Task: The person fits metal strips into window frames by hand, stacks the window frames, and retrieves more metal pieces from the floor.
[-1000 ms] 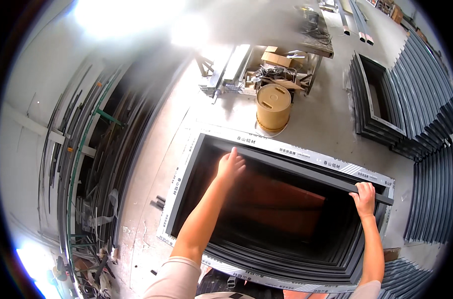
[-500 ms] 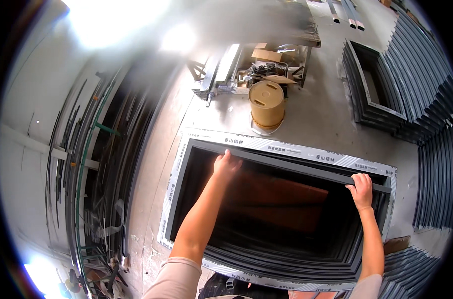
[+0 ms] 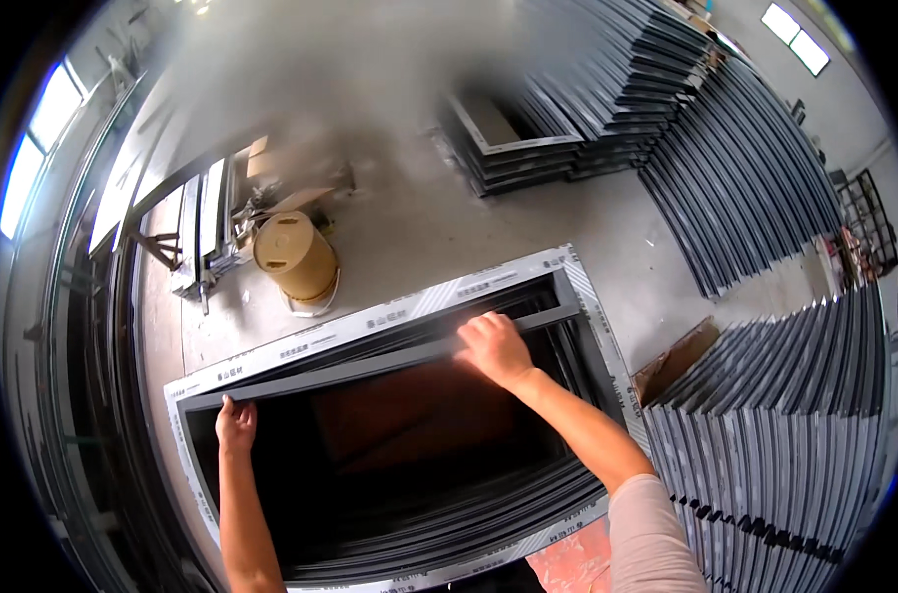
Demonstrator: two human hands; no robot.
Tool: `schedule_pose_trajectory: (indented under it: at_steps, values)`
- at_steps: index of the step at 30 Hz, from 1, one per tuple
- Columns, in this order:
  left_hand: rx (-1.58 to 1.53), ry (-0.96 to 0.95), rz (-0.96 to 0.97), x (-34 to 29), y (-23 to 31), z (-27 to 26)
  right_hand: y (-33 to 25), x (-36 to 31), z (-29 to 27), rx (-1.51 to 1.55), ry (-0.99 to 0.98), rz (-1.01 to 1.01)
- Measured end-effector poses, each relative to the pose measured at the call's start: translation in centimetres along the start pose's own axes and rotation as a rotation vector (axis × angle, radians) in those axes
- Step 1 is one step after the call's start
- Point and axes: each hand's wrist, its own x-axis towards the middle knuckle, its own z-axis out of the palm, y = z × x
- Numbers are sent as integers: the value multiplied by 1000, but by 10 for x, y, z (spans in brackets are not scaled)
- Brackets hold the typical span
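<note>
A straight dark grey metal bar (image 3: 370, 372) lies across the opening of a stack of dark rectangular frames. White printed film covers the top frame's rim (image 3: 389, 314). Near the bar's left end, my left hand (image 3: 236, 427) grips it with the thumb on top. My right hand (image 3: 495, 348), slightly blurred, has its fingers curled over the bar right of its middle. The bar sits askew, with a wider gap from the far rim toward its right end. Beneath it the stack's inside is dark, and a reddish surface (image 3: 399, 410) shows dimly at the bottom.
Beyond the frames stands a tan lidded bucket (image 3: 296, 259), with a cluttered bench (image 3: 207, 222) to its left. More frames (image 3: 518, 148) are piled at the far side. Rows of grey profiles (image 3: 745, 168) fill the right, near a cardboard piece (image 3: 674, 361). Long bars (image 3: 93, 395) line the left.
My view has turned to the right. The bar's right end has come slightly toward me, away from the far rim. Both hands have shifted a little leftward along the bar.
</note>
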Motion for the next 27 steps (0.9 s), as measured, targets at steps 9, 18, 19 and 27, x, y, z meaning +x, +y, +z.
schedule_pose_trajectory:
  at_steps: [9,18,19,27]
  values:
    - [30,123,6,3,-2,18,19,-1,-4,60,-124,16]
    - [65,150,8,7,4,16,53,28,-11,-181,-449,-79]
    - [68,151,24,6,4,16,53,29,-10,-185,-448,-78]
    - [63,167,21,12,3,18,60,40,-16,-203,-477,-102]
